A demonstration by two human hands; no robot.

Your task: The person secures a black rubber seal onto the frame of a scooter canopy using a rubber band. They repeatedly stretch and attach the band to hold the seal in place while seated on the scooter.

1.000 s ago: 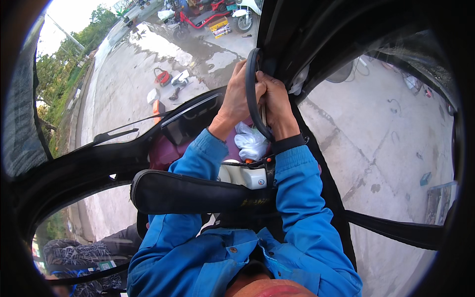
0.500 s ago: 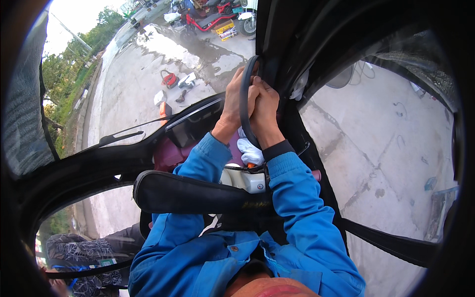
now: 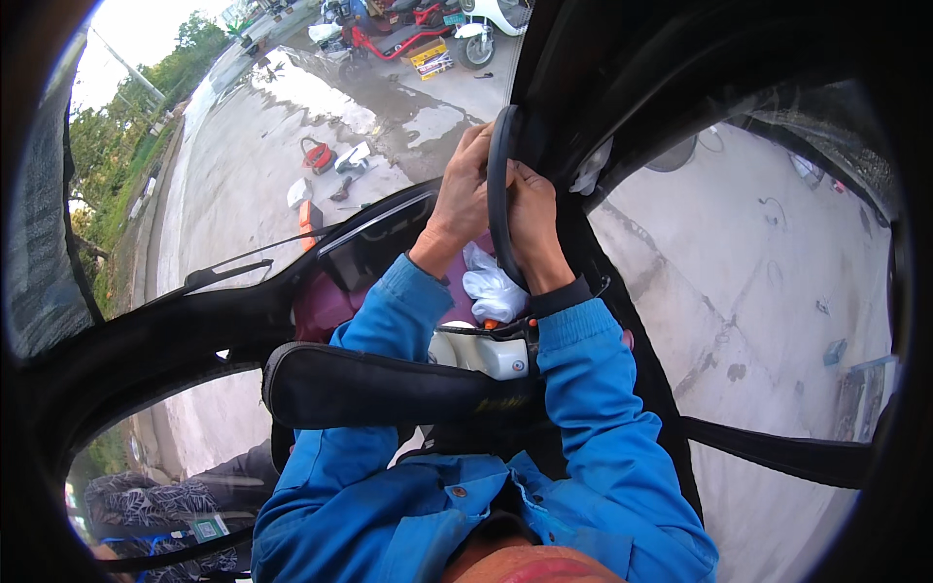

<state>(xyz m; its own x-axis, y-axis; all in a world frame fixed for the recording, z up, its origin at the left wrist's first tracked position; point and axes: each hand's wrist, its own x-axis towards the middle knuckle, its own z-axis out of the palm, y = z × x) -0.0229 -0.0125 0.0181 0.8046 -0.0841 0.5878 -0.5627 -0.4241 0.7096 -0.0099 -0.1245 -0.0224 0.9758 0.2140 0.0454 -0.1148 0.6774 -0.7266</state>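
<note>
Left grip (image 3: 459,199) and right grip (image 3: 535,219) flank a curved black strip (image 3: 500,185).

Strip (image 3: 500,199): black, smooth, low sheen; rubber or plastic, I cannot tell which from my remote seat. Sleeves (image 3: 603,379): blue woven cloth, matt, creased, gathered at the cuffs. Bag (image 3: 491,284): thin white plastic film, crumpled, softly glossy. Panel (image 3: 326,303): purple, smooth, looks to me like plastic. Housing (image 3: 498,358): white plastic, smooth, glossy. Visor (image 3: 379,387): black, leather-like, mostly matt, seamed along its edge. Strap (image 3: 777,451): black, matt, I read it as fabric. Ground (image 3: 253,185): pale concrete, matt and rough, shiny where wet.
</note>
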